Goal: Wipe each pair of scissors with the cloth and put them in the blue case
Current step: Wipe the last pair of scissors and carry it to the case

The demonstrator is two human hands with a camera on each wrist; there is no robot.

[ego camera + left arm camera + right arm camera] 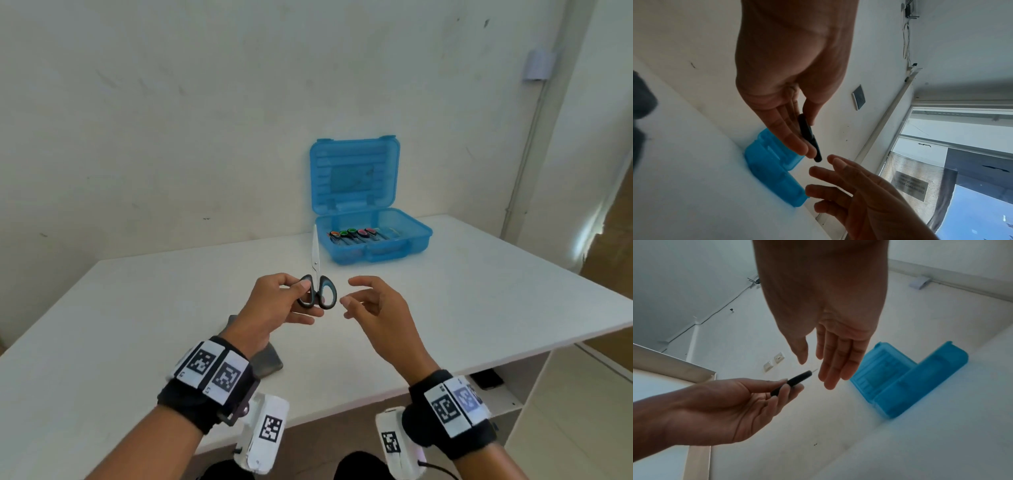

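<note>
White table [479, 294]: left hand [274, 308] pinches scissors [317, 287], right hand [373, 308] loose beside; no legible writing.

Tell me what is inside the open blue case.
Inside the blue case lie several small scissors side by side, with orange, green and pink handle loops. Their blades are blurred, and the near wall hides the case's floor in front.

Case [373, 246] blue; scissors [317, 291] black-and-blue handles, silver blades; table [137, 308] white; cloth [269, 359] grey.
</note>
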